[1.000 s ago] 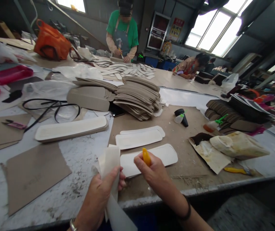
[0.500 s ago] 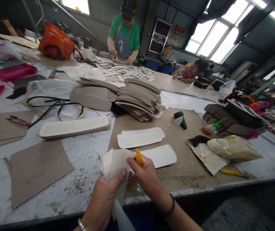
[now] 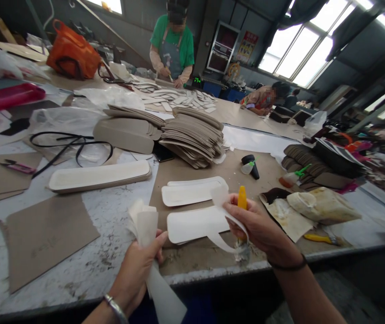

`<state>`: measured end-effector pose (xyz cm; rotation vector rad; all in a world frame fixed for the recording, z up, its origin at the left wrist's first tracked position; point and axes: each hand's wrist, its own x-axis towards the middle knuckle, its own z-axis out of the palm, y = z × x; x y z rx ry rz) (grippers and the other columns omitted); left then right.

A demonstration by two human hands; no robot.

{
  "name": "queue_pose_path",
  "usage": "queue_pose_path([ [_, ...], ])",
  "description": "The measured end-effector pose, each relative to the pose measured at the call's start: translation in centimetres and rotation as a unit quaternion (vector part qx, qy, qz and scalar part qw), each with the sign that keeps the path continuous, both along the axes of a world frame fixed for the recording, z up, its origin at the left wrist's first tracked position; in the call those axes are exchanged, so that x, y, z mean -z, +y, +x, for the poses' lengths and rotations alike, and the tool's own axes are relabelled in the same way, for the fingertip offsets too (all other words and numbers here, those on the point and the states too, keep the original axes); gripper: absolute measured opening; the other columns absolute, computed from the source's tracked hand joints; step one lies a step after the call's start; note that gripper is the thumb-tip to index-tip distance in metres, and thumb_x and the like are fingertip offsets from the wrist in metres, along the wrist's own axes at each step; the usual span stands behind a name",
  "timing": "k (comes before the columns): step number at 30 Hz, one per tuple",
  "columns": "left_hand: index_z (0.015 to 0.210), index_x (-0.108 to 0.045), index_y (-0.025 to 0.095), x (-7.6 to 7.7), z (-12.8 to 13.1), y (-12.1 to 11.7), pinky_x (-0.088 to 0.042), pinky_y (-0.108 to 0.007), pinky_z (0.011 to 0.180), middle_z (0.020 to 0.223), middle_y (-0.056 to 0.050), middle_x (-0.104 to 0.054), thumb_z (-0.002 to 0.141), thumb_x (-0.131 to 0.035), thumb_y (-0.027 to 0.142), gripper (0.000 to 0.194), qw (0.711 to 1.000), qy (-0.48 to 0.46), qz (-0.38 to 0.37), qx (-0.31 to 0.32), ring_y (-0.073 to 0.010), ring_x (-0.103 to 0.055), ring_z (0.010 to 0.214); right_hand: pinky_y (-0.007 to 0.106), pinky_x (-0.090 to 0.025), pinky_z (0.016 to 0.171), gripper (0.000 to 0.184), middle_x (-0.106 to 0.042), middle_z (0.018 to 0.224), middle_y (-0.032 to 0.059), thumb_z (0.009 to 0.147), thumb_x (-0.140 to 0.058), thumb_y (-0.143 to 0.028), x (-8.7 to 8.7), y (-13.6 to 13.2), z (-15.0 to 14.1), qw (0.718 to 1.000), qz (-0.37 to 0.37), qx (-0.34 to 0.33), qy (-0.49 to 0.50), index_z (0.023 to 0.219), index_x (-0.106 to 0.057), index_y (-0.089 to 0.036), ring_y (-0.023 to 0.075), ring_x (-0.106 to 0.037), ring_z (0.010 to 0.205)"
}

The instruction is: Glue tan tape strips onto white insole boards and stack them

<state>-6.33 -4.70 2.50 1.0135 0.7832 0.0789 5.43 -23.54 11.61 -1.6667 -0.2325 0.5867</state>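
Observation:
My left hand (image 3: 141,261) is closed round a bundle of thin white strips (image 3: 148,225), whose lower ends hang past the table's front edge. In my right hand (image 3: 253,220) is a brush with a yellow handle (image 3: 242,198), handle up and bristles down. The thumb and forefinger of that hand also pinch a single white strip (image 3: 219,240), which curls loosely above a white rounded panel (image 3: 192,223). Just behind lie overlapping white panels (image 3: 185,193) on the brown sheet. A stack of long panels with a white top (image 3: 101,175) rests to the left.
Stacks of grey-brown panels (image 3: 192,137) stand mid-table. A squeeze bottle (image 3: 292,177), a stained container (image 3: 324,204) and another yellow brush (image 3: 320,238) are at the right. Snips (image 3: 19,166) and a black cord (image 3: 78,144) lie left. Two co-workers (image 3: 172,49) work farther back.
My hands have moved apart. The right hand has drawn one strip away from the bundle, going right with the brush, while the left keeps the rest and has shifted slightly left.

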Motion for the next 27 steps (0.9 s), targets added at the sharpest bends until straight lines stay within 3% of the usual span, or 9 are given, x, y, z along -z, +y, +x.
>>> queue_pose_path([
  [3, 0.087, -0.06, 0.009, -0.3, 1.0, 0.0, -0.034, -0.017, 0.043, 0.048, 0.004, -0.05, 0.04, -0.085, 0.052, 0.068, 1.0, 0.016, -0.008, 0.024, -0.0082, -0.043, 0.044, 0.02, -0.031, 0.051, 0.023, -0.045, 0.059, -0.0053, 0.078, -0.06, -0.036, 0.5, 0.7, 1.2, 0.965, -0.161, -0.193, -0.072, 0.069, -0.055, -0.016, 0.0077, -0.038, 0.053],
  [6, 0.08, -0.058, 0.01, -0.4, 1.8, 0.0, -0.035, -0.018, 0.042, 0.047, 0.004, -0.05, 0.038, -0.085, 0.049, 0.063, 0.999, 0.028, -0.004, 0.037, -0.0078, -0.043, 0.042, 0.021, -0.029, 0.054, 0.024, -0.041, 0.056, -0.0063, 0.08, -0.057, -0.029, 2.0, 3.0, 2.3, 0.914, -0.268, -0.287, -0.106, 0.061, -0.053, -0.015, 0.0079, -0.036, 0.055],
  [9, 0.073, -0.056, 0.012, -0.4, 2.3, 0.3, -0.037, -0.018, 0.041, 0.047, 0.003, -0.05, 0.037, -0.084, 0.046, 0.056, 0.998, 0.034, 0.002, 0.047, -0.0079, -0.043, 0.042, 0.022, -0.023, 0.05, 0.03, -0.037, 0.052, -0.0075, 0.081, -0.06, -0.03, 3.4, 5.2, 3.1, 0.89, -0.32, -0.308, -0.099, 0.057, -0.049, -0.016, 0.0071, -0.031, 0.051],
  [13, 0.068, -0.056, 0.013, -0.1, 2.4, 0.5, -0.037, -0.018, 0.04, 0.047, 0.002, -0.051, 0.037, -0.082, 0.044, 0.051, 0.997, 0.048, 0.011, 0.055, -0.0082, -0.044, 0.042, 0.022, -0.024, 0.052, 0.025, -0.041, 0.053, -0.0068, 0.081, -0.062, -0.028, 4.5, 6.5, 3.7, 0.864, -0.358, -0.33, -0.129, 0.062, -0.056, -0.015, 0.0076, -0.034, 0.052],
  [19, 0.062, -0.055, 0.013, 0.1, 2.6, 0.6, -0.038, -0.019, 0.042, 0.046, 0.001, -0.052, 0.041, -0.079, 0.044, 0.045, 0.996, 0.053, 0.017, 0.068, -0.0095, -0.046, 0.042, 0.023, -0.026, 0.054, 0.02, -0.044, 0.057, -0.0043, 0.084, -0.06, -0.028, 4.6, 7.3, 3.6, 0.836, -0.392, -0.347, -0.164, 0.069, -0.06, -0.015, 0.0099, -0.04, 0.056],
  [27, 0.062, -0.056, 0.014, -0.6, 2.9, 0.9, -0.038, -0.019, 0.042, 0.046, -0.001, -0.054, 0.041, -0.075, 0.045, 0.042, 0.994, 0.063, 0.031, 0.087, -0.0099, -0.046, 0.043, 0.023, -0.028, 0.054, 0.021, -0.06, 0.067, 0.0022, 0.086, -0.058, -0.031, 4.4, 7.7, 3.2, 0.809, -0.428, -0.352, -0.196, 0.081, -0.068, -0.014, 0.0123, -0.046, 0.061],
])
